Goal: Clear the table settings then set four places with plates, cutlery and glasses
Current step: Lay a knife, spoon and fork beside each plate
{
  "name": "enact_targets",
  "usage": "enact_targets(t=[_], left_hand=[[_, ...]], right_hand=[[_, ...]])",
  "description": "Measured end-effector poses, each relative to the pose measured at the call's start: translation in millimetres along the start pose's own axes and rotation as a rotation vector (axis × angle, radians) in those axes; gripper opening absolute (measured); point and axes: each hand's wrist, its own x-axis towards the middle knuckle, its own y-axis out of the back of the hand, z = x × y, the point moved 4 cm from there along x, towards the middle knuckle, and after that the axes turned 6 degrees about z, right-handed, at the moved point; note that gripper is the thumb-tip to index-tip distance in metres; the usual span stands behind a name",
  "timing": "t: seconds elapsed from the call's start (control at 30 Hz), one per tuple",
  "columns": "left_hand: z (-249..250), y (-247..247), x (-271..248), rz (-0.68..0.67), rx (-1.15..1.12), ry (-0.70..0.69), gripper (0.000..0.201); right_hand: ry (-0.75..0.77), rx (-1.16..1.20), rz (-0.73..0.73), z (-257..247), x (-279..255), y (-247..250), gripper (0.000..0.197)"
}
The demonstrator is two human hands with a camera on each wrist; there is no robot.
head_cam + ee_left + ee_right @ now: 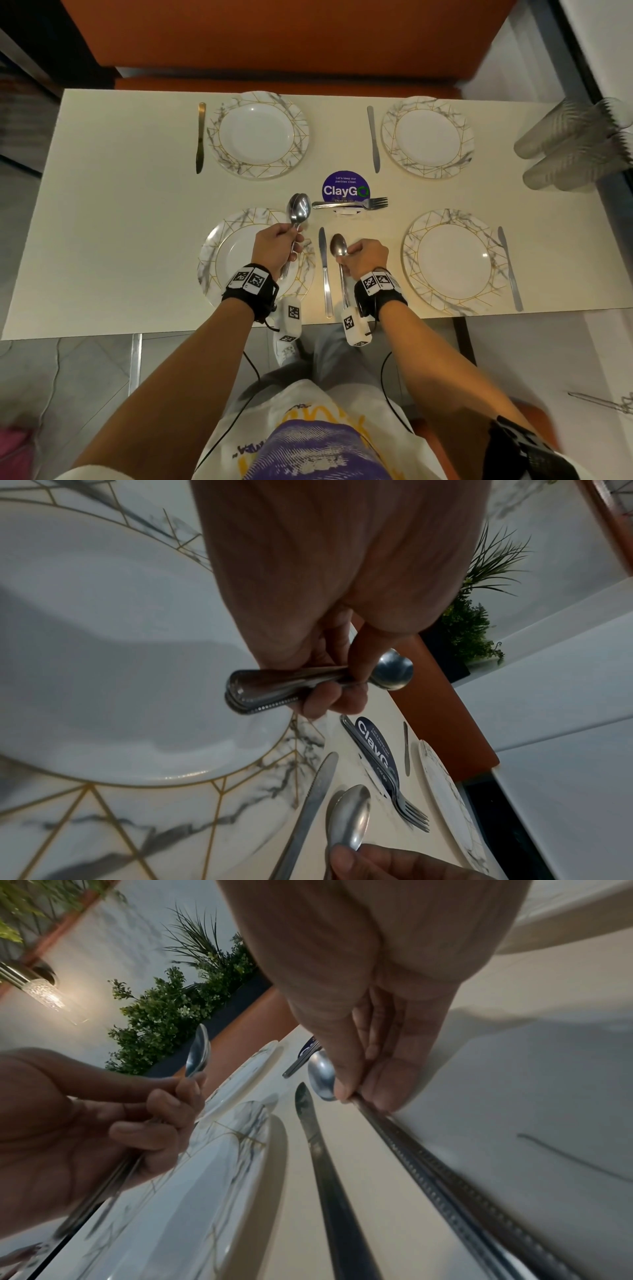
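Four marble-patterned plates sit on the white table (120,212), each with a knife beside it. My left hand (275,245) hovers over the near left plate (219,260) and grips a bundle of spoons (299,207) (274,687) by the handles. My right hand (363,257) pinches a single spoon (339,246) (322,1076) at its neck; the handle lies along the table beside the near knife (325,270) (329,1164). Stacked forks (352,204) lie in the table's middle, in front of a purple ClayGo sign (345,186).
The near right plate (452,262) has a knife (510,269) on its right. The far plates (258,135) (427,137) have knives (200,137) (374,138) on their left. Clear tumblers (568,144) lie at the table's right end. An orange bench (274,34) runs behind.
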Motion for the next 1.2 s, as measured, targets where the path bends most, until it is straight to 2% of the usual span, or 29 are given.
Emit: enact_targets(t=[0.13,0.23,0.37,0.5,0.6,0.77,0.93,1.2], left_hand=[[0.8,0.1,-2.1,-0.003,0.011,-0.017,0.018],[2.9,-1.7,-4.2,-0.013,0.046,-0.061,0.017],[6.5,-11.5,-9.0,-0.045,0.036,-0.082,0.013],[12.7,-32.8,-18.0,-0.095,0.016,-0.086,0.011],[19.5,-53.4,-26.3,-0.129,0.012,-0.065,0.009],[27.3,-101.4,-31.9,-0.188,0.003,-0.047,0.013],[31.1,-172.4,-39.0,-0.277,0.011,-0.052,0.016],[16.7,-301.2,-53.4,-0.238,0.031,-0.042,0.017]], right_hand=[[0.003,0.008,0.010,0.0,0.2,-1.2,0.025],[0.037,0.005,0.079,-3.2,-4.4,7.4,0.021],[0.178,0.083,0.163,-14.9,-13.7,23.8,0.017],[0.316,0.150,0.119,-37.2,-18.2,36.3,0.020],[0.331,0.233,0.077,-45.0,-13.5,46.0,0.024],[0.325,0.280,0.080,-32.9,7.1,75.8,0.025],[0.265,0.325,0.109,0.9,36.9,131.8,0.016],[0.147,0.369,0.097,78.5,100.5,250.1,0.017]])
